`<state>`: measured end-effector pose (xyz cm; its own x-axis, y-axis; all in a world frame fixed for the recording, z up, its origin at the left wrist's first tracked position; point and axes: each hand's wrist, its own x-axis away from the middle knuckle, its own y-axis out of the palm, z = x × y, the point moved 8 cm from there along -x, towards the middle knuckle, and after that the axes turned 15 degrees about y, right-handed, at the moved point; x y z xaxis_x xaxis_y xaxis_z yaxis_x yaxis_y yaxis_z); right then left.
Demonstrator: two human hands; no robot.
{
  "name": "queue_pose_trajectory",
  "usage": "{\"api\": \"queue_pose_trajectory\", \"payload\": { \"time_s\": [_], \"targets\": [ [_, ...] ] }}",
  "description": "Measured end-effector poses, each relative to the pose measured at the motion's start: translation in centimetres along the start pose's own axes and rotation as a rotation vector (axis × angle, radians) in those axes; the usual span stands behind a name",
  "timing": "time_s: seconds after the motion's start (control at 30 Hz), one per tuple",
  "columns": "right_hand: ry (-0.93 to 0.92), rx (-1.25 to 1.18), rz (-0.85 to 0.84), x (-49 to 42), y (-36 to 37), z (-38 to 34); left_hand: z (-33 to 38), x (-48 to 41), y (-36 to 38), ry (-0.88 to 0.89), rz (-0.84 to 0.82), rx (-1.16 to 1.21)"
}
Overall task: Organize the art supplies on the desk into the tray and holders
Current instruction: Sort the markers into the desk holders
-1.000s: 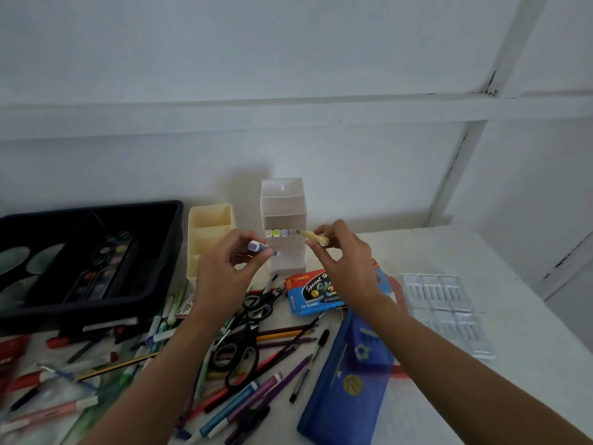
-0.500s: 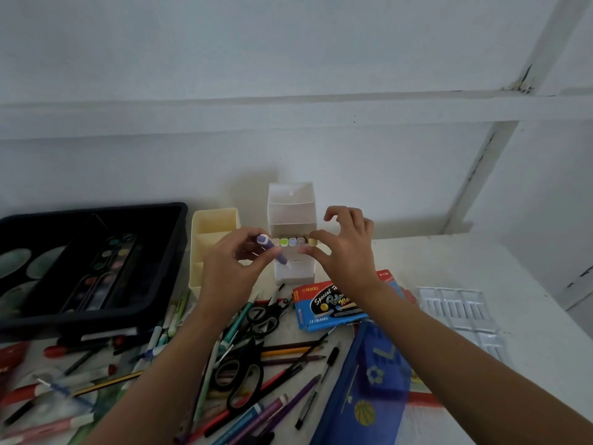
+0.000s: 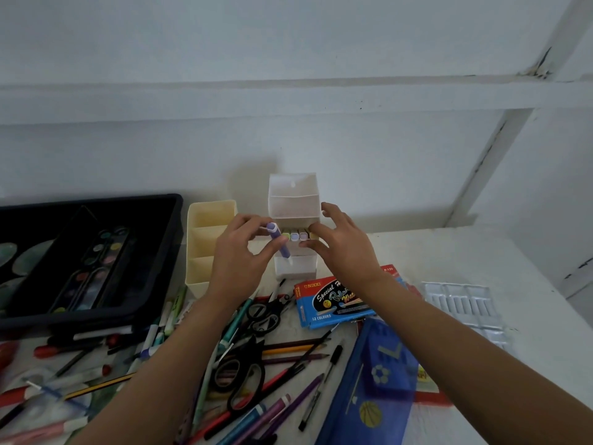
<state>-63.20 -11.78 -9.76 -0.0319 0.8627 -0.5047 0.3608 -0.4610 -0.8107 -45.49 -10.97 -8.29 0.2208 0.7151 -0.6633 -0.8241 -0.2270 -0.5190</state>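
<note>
- Purple marker (image 3: 278, 240) is pinched in the left hand (image 3: 237, 261), tilted tip-down, just in front of the white tiered holder (image 3: 293, 200), at its middle shelf.
- Right hand (image 3: 343, 248) is at that shelf's row of markers (image 3: 295, 236) with fingers spread. I can't tell whether it is pinching the end one or only touching it.
- Risk: the row looks nearly full, so forcing the purple one in could pop a neighbour out or shove the holder back.
- Risk: a dropped marker would land among the scissors (image 3: 244, 377) and loose pencils (image 3: 288, 350).
- Readable: the crayon box (image 3: 333, 300) says "NIKKI", "12 COLOURS" and "Special". The wrist hides the rest.
</note>
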Motion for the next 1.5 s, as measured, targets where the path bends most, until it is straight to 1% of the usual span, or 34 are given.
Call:
{"api": "queue_pose_trajectory", "payload": {
  "time_s": [0.2, 0.4, 0.57, 0.73, 0.87, 1.0, 1.17, 1.33, 1.5],
  "targets": [
    [0.021, 0.008, 0.0, 0.2, 0.2, 0.0, -0.1, 0.5, -0.2, -0.035, 0.0, 0.03],
    [0.128, -0.094, -0.048, 1.1, 0.3, 0.9, 0.2, 1.1, -2.3, -0.1, 0.038, 0.183],
    [0.217, -0.172, -0.007, 2.3, -0.9, 1.1, 0.6, 1.7, -3.4, -0.123, 0.079, 0.27],
    [0.282, -0.28, -0.023, 2.7, -2.1, 0.7, 2.1, 1.8, -4.4, -0.104, 0.159, 0.329],
    [0.263, -0.29, -0.01, 2.6, -2.6, 0.3, 2.7, 1.6, -5.2, -0.073, 0.21, 0.314],
    [0.246, -0.279, -0.004, 2.7, -2.7, 0.0, 3.0, 1.6, -5.0, -0.036, 0.22, 0.272],
    [0.223, -0.255, 0.033, 2.3, -2.9, -0.5, 3.3, 0.7, -3.4, 0.085, 0.189, 0.138],
    [0.232, -0.221, 0.015, 1.3, -2.6, -0.4, 2.8, -0.4, -2.1, 0.133, 0.167, 0.04],
    [0.205, -0.23, -0.01, 0.5, -2.2, -0.3, 1.1, -1.3, -1.4, 0.096, 0.149, 0.064]
  ]
}}
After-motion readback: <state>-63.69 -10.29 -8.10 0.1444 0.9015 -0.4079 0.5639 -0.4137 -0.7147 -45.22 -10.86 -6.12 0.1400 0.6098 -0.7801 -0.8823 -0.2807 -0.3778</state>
